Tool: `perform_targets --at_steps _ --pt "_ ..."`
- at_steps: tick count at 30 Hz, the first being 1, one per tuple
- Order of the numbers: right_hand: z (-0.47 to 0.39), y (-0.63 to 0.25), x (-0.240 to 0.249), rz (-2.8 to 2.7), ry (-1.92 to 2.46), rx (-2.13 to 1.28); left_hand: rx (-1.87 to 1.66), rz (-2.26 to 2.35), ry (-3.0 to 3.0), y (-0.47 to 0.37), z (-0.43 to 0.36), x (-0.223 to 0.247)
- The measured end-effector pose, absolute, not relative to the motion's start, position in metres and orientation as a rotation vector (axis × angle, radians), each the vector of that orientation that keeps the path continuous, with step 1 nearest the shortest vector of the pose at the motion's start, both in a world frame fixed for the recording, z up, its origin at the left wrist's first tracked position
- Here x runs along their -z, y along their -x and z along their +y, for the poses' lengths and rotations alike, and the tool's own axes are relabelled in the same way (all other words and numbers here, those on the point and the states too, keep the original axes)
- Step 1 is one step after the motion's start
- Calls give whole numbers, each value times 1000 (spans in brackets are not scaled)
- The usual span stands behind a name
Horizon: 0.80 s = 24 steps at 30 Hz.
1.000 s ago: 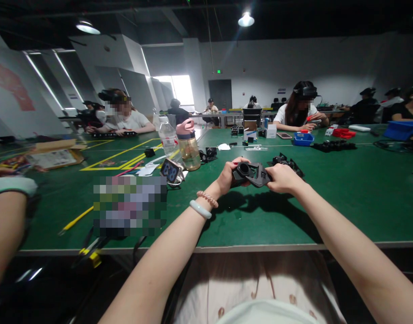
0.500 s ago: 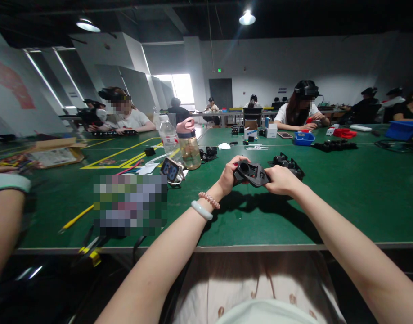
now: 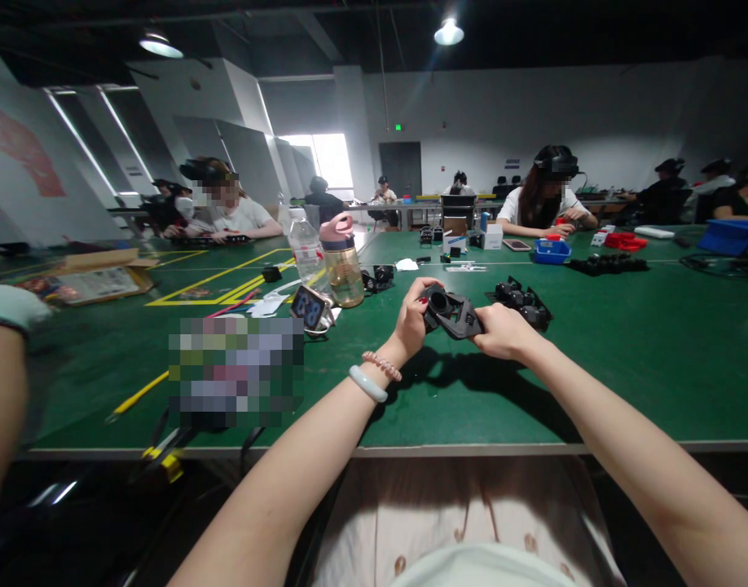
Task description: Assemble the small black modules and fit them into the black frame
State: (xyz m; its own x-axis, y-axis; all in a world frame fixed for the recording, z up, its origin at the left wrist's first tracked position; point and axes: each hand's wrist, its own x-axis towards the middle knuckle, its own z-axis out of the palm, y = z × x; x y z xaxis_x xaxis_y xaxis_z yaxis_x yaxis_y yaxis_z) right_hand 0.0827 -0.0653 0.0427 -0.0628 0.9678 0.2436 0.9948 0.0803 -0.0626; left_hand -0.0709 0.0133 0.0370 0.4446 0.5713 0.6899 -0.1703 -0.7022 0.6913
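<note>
A black plastic part with a round opening at its left end is held above the green table. My left hand, with a beaded bracelet and a pale bangle at the wrist, grips its left end. The fingers of my right hand are closed on its right edge. Behind my right hand, a black assembly with round parts lies on the table. Shadows of both hands fall on the tabletop below.
Left of my hands stand a pink-lidded bottle, a clear bottle and a small clock display. A blurred-out item lies nearer. Further back are a blue bin and seated people. Another person's arm reaches in at far left.
Both hands and the black part have shifted very slightly, with my right hand a little further left. The other person's arm at far left has moved left.
</note>
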Motion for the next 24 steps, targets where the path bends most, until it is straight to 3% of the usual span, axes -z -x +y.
perform_targets --at_steps 24 --pt "-65 -74 -38 -2069 1947 87 -1560 403 -1980 70 4 -40"
